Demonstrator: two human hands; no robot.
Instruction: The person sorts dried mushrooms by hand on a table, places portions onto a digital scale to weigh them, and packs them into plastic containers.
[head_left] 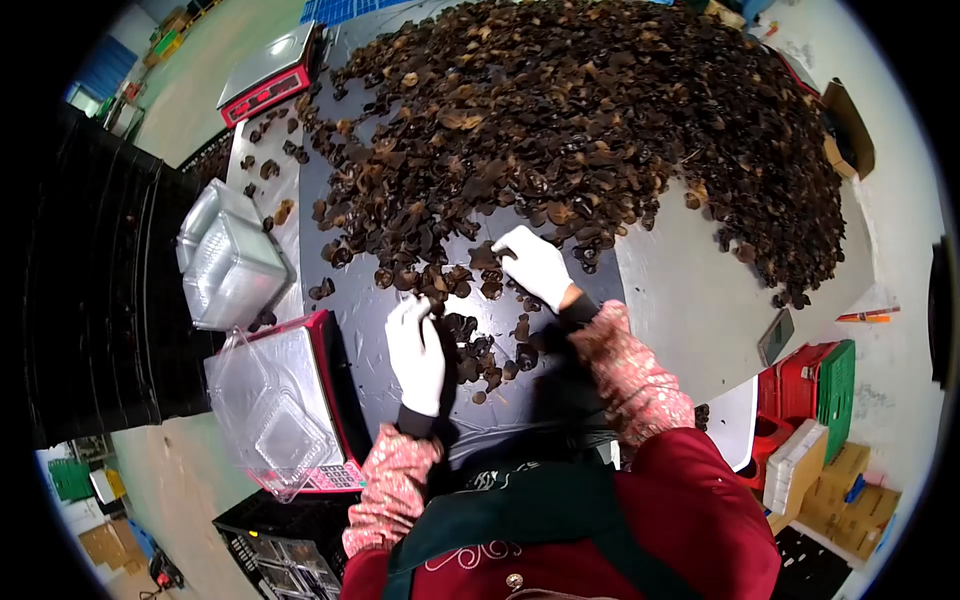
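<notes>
A large heap of dark brown wood ear mushrooms [560,110] covers the far part of the table, and a smaller loose group lies near me. My right hand [535,265], in a white glove, reaches to the heap's near edge with its fingers closed on a dark wood ear mushroom [484,256]. To the left, my white-gloved left hand [415,352] is held low over the table, its fingers partly spread beside several mushrooms; nothing shows in it. Between and below the hands lie scattered mushroom pieces [478,358].
A red scale [335,380] at the left carries a clear plastic tray [290,440]. Stacked clear containers [235,262] stand behind it, and another scale [268,85] sits farther back. A phone-like dark slab [775,337] lies at the right edge, near red and green crates [835,390].
</notes>
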